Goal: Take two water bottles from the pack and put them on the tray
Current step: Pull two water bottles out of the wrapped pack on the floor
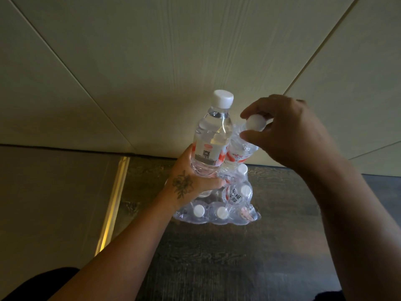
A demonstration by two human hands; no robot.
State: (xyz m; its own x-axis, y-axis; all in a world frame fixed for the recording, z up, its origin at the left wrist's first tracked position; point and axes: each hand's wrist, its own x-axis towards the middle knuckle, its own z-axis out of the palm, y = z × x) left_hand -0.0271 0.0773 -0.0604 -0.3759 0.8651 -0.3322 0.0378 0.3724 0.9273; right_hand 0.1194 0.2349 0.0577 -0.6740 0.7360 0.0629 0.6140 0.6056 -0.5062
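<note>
Bottles fill the plastic-wrapped pack (219,205) on the dark table (217,257). Above the pack, the left hand (191,181) grips one upright bottle (211,135); just beside it, the right hand (288,135) pinches a second bottle's cap (256,122).

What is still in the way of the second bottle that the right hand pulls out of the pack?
The clear plastic wrap of the pack still clings around the second bottle, just below the cap that the right hand pinches. The first bottle, in the left hand, stands close beside it. No tray is in view.
</note>
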